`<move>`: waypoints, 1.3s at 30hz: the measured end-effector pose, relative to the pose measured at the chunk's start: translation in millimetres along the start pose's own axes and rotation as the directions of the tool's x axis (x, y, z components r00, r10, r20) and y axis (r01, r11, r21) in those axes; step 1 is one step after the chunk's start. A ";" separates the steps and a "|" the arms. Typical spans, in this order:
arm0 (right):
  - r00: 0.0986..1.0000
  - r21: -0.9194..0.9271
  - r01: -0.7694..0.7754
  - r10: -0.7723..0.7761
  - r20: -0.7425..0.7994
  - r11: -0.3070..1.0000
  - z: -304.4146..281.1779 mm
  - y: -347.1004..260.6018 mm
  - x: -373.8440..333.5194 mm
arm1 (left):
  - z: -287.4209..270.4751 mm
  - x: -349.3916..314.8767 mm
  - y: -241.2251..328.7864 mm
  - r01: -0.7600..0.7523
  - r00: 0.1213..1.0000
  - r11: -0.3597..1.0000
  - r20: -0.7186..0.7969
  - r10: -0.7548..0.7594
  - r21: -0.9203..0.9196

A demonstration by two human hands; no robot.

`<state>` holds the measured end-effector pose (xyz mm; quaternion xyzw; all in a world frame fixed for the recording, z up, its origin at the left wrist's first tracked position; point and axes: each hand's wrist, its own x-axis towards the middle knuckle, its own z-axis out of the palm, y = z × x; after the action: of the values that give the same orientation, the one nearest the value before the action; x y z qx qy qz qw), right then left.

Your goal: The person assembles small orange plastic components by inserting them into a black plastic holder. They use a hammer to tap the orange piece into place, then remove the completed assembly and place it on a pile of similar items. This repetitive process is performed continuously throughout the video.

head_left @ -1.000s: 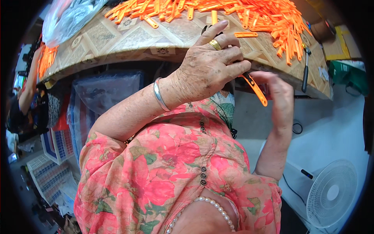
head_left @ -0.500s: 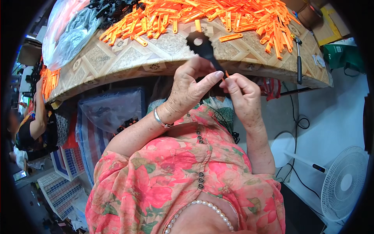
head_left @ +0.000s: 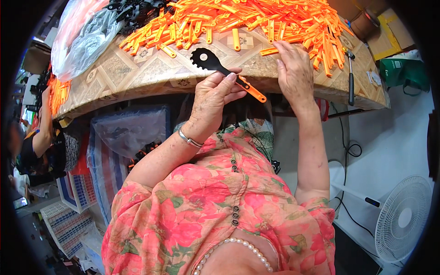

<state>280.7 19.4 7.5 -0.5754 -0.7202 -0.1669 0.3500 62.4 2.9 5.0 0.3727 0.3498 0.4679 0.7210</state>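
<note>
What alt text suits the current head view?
The left hand holds a black utensil with a toothed rim and an orange handle. The open right hand is near a pile of orange handles on a patterned table; a black-handled tool lies at right.

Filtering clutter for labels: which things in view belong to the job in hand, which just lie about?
Likely the job:
black toothed spoon with orange handle, in left grip
pile of orange handles, near open right grip
loose black parts

Likely lying about:
hammer, untouched; could be a job tool
plastic bag
green bag
fan
</note>
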 end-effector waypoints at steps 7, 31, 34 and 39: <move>0.990 -0.007 -0.032 0.032 0.140 0.999 0.9 4.6 -0.5 | -3.6 2.1 1.5 0.022 0.999 0.998 -0.037 -0.024 -0.065; 0.992 0.188 -0.111 0.120 -0.040 0.976 -34.7 -70.1 -51.2 | 19.2 -9.7 -2.0 0.005 0.997 0.994 0.079 0.003 -0.106; 0.983 0.204 -0.178 0.185 -0.013 0.963 -34.8 -72.2 -52.0 | 18.8 -9.9 -4.0 0.012 0.997 0.994 0.080 -0.003 -0.108; 0.995 0.043 -0.100 0.101 -0.024 0.994 -40.1 -71.3 -50.9 | 18.7 -10.4 -5.6 0.019 0.996 0.993 0.093 -0.008 -0.116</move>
<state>230.5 -62.8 11.7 -0.6013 -0.6890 -0.1415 0.3790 77.4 -12.3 10.7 0.3486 0.2909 0.4650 0.7601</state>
